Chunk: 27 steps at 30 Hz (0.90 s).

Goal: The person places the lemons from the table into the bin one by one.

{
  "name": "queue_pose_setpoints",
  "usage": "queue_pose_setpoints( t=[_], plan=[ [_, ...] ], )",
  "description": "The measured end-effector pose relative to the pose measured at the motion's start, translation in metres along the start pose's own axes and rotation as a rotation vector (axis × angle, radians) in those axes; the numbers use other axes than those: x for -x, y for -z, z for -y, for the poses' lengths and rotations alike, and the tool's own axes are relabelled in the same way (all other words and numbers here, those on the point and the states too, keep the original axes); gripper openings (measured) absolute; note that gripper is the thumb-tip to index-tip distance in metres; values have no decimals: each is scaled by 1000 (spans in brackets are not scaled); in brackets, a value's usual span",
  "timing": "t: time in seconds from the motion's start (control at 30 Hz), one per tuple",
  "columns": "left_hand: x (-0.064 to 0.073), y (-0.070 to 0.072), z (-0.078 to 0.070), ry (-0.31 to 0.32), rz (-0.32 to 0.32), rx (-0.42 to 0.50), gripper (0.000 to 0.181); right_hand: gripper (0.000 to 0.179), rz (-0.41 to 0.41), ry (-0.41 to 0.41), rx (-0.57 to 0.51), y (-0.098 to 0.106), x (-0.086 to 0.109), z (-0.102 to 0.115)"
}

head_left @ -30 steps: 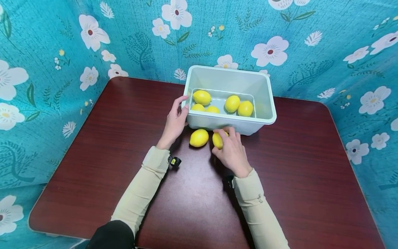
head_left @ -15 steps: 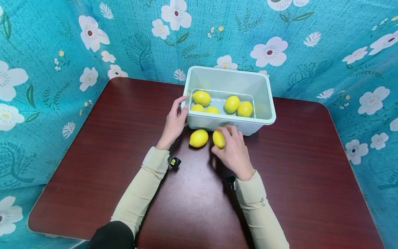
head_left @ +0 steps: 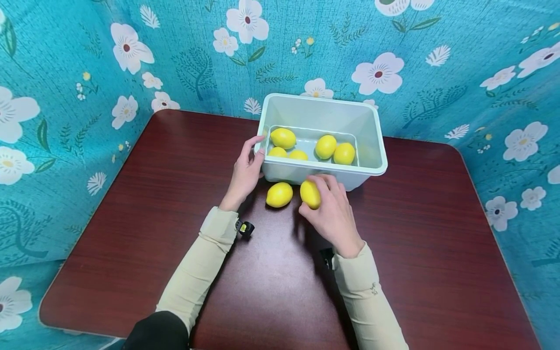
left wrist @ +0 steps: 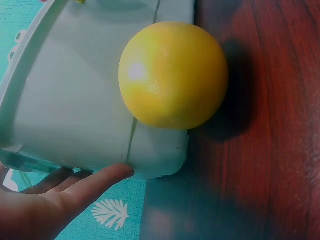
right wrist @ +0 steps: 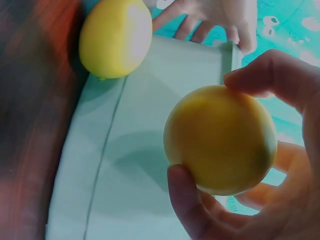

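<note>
My right hand [head_left: 334,214] pinches a yellow lemon [head_left: 310,195] between thumb and fingers, in front of the pale green bin [head_left: 321,172]. In the right wrist view that lemon [right wrist: 220,140] sits between the fingertips, beside the bin's front wall [right wrist: 130,145]. My left hand [head_left: 245,172] touches the bin's left end, its thumb and fingers mostly extended along the wall and rim. Another lemon [head_left: 279,195] lies on the table before the bin, between the two hands; it looms large in the left wrist view. Several lemons [head_left: 325,147] lie inside the bin.
The dark red wooden table [head_left: 153,218] has rounded far corners. Behind and on both sides hangs a turquoise floral cloth [head_left: 197,58], close to the bin's far side. A small black camera [head_left: 245,228] is strapped at the left wrist.
My right hand has shifted slightly to the right with the lemon, which appears a little tilted and raised now. The left hand, the bin and the other lemons hold their places.
</note>
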<state>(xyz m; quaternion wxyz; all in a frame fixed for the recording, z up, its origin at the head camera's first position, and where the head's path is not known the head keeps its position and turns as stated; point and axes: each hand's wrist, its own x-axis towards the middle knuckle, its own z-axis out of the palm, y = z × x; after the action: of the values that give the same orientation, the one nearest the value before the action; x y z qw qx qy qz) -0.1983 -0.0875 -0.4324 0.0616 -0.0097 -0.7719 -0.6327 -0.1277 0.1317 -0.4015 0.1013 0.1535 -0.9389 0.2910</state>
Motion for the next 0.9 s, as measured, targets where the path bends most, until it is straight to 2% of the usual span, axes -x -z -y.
queue_pose_setpoints(
  t=[0.43,0.9],
  plan=[
    [0,0,-1,3,5,4,41,53,-74,48,-58,14,0,5],
    [0,0,-1,14,4,4,41,53,-113,52,-76,23,-2,8]
  ],
)
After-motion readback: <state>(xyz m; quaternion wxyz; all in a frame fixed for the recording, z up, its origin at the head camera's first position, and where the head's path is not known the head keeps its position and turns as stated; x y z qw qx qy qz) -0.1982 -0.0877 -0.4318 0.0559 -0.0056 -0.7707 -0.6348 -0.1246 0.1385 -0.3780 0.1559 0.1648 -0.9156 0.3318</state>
